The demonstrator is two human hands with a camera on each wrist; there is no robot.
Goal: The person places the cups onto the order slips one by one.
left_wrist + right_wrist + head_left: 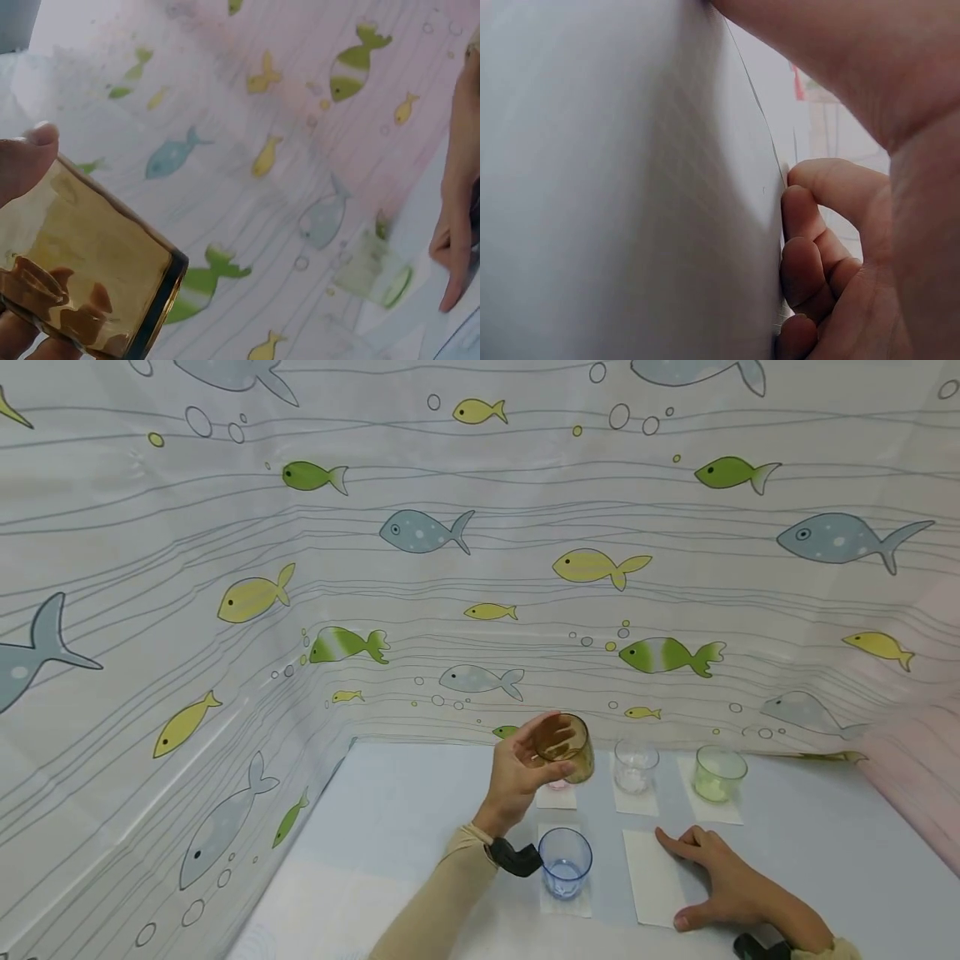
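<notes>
Raised above the table, my left hand grips an amber glass, thumb on one side and fingers round the other. The left wrist view shows this glass tilted, with fingers visible through its wall. My right hand rests low on the table by a white paper sheet, thumb and index finger spread apart at its right side. In the right wrist view the other fingers are bent against the pale surface. A blue glass stands on paper below the left hand.
Behind stand a clear glass and a green glass, each on white paper. A pinkish thing on another sheet is mostly hidden by the left hand. A fish-patterned curtain borders the pale table.
</notes>
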